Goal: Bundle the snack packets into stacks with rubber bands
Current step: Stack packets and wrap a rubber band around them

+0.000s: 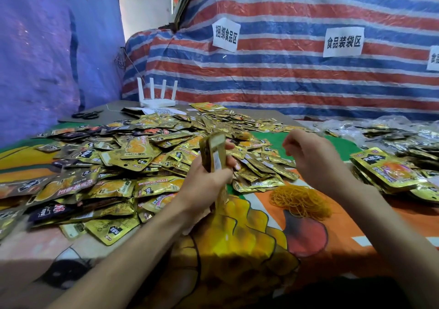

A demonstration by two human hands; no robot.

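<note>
Now, your left hand (207, 178) grips a stack of packets (215, 150) upright over the loose heap (133, 156); your right hand (308, 158) curls near the rubber bands (300, 201), whether pinching one I cannot tell. Slacken that grip and the stack could fan apart.

Snack packets (133, 152): gold foil, orange picture, black label patch; a few are dark brown or navy.
Stack (215, 150) in the left hand (204, 182): gold, with a white label strip.
Rubber bands (300, 201): yellow-orange.
Table cover (261, 237): cartoon print in orange, yellow, green and black.
Rear tarp (308, 78): red, blue and white stripes.
Left tarp (47, 47): blue-violet.
Router (158, 99): white.
Paper signs (343, 41): white with black characters.
Scissors (88, 114): black.
</note>
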